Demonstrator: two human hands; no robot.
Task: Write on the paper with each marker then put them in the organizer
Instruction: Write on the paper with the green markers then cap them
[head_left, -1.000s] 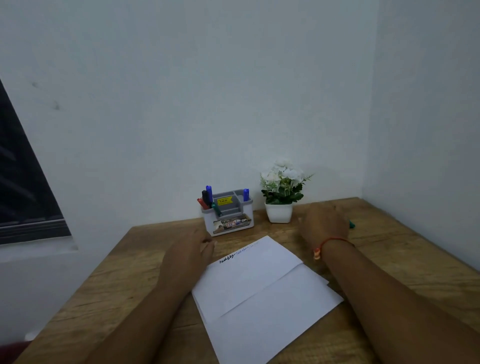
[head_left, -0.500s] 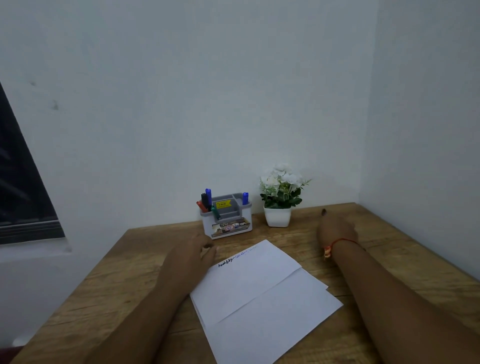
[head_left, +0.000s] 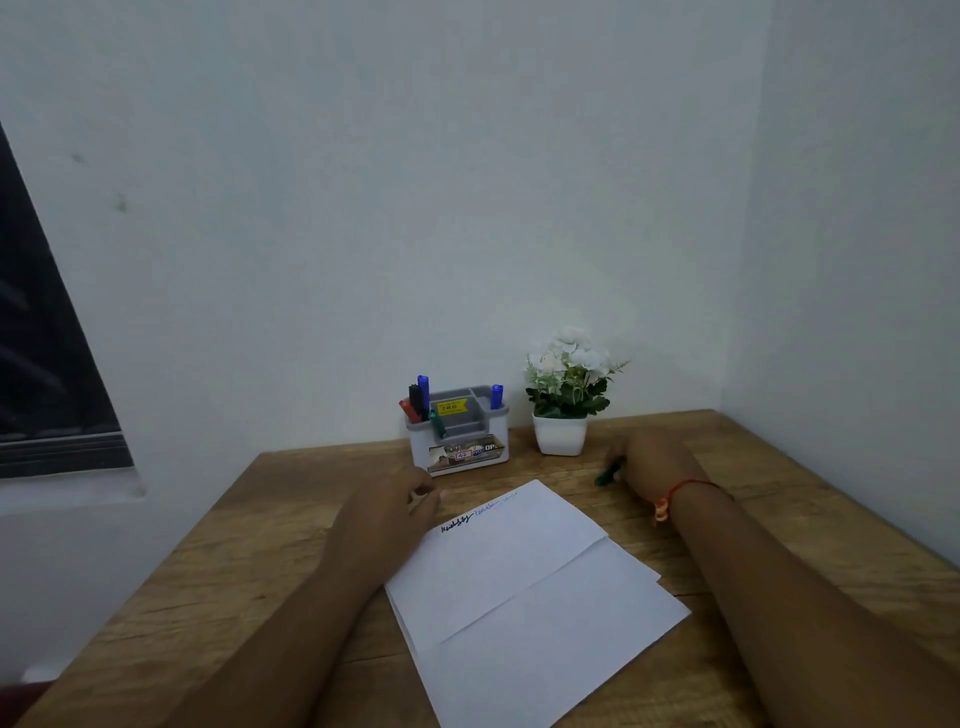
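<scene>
At the far left of the room a dark window (head_left: 47, 338) is cut off by the frame edge, and a plain white wall (head_left: 415, 208) runs from it to a corner on the right. Below lies a wooden table (head_left: 249, 551) with a marked grain.

The left hand (head_left: 395, 512) rests on the table at the upper left edge of the paper (head_left: 524, 587). Its fingers are loosely bent and hold nothing that can be seen. The paper is a white creased sheet lying askew over another sheet, with a short line of black and blue writing (head_left: 467, 519) near its far edge.

Behind it, by the wall, stands the organizer (head_left: 462, 441), grey and white. A cluster of markers (head_left: 420, 404), red, black, blue and green, stands in its left compartment, and a single blue marker (head_left: 496, 396) stands at its right end. Just to its right is a potted plant (head_left: 563, 395) with white flowers.

The right hand (head_left: 657, 462), with a red bracelet (head_left: 680, 491) at the wrist, lies on the table beyond the paper's right corner. Its fingers are curled round a green marker (head_left: 607, 475), whose end juts out leftward, low over the wood, apart from the paper and well right of the organizer.
</scene>
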